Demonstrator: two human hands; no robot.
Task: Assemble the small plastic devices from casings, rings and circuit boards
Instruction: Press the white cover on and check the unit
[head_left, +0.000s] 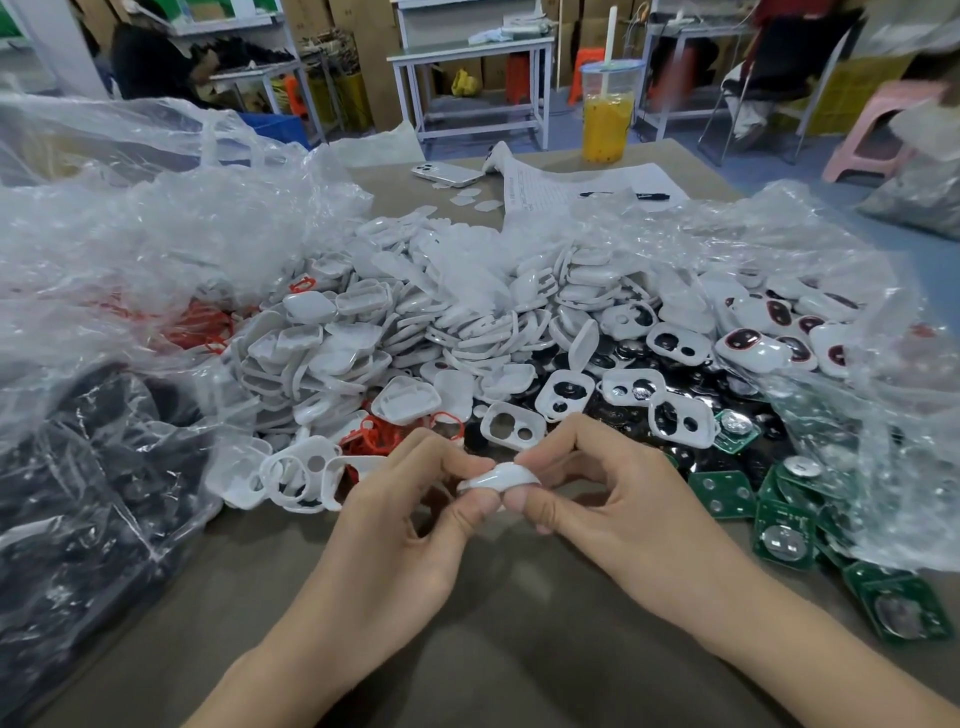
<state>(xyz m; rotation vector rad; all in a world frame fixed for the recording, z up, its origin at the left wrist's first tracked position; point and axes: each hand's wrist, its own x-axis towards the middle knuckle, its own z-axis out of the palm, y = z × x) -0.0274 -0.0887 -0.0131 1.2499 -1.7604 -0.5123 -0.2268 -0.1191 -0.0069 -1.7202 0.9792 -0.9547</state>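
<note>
Both forearms reach in from the near edge over the brown desk (467, 654), and the hands meet at its middle. The left hand (410, 514) and the right hand (618, 499) each have fingers curled and pinch one small white casing (498, 478) between thumb and fingertips, the left at its left end, the right at its right end. The casing is held just above the desk, its curved side up; whether anything sits inside it cannot be told.

Just beyond the hands lie white frames with two holes (511, 426), and beside them on the left a cluster of red rings (384, 436). Farther back a big heap of white shells (405, 332) spreads across the desk. Right of centre, black round parts (691, 379) lie under and between more frames. Green circuit boards (779, 519) are scattered near the right hand and on toward the near right edge. At the far right, white pieces with dark, red-rimmed windows (753, 343) rest on crumpled clear plastic (831, 260).

On the left, clear plastic bags (130, 234) billow up, and one nearer bag holds dark contents (78, 493). At the far edge stand a cup of yellow drink (608, 119) with a straw, a phone (447, 174) lying face down, and a printed sheet (571, 189) with a pen (652, 196) on it.
</note>
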